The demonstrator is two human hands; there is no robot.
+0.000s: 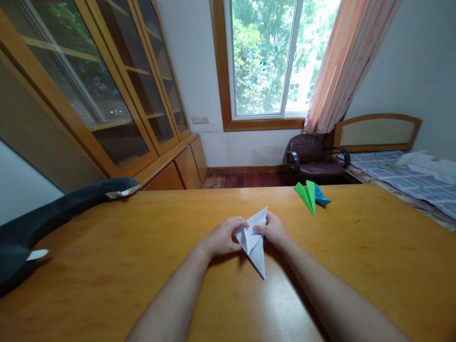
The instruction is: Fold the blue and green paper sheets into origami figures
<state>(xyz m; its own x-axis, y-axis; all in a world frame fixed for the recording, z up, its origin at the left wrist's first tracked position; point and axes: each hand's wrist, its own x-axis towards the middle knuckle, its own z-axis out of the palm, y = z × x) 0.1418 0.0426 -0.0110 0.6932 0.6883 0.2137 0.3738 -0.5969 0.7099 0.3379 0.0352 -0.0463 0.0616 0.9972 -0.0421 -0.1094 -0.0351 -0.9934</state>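
Observation:
Between my two hands is a folded sheet of white paper (pixel 257 251), with one point toward the far side of the table and another toward me. My left hand (pixel 226 236) grips its left corner, thumb and fingers closed around the edge. On the right side, my right hand (pixel 275 231) pinches the paper, its thumb lying on top of a fold. Small flaps stand up in the middle of the sheet. The paper is just over or on the wooden table (pixel 142 285); I cannot tell which.
A green paper plane (pixel 307 197) and a blue folded paper (pixel 322 195) lie at the table's far right. A long dark object with white parts (pixel 71 204) rests along the left edge. Beyond stand an armchair (pixel 308 152), a bed (pixel 399 166) and a glass-fronted cabinet (pixel 142 85).

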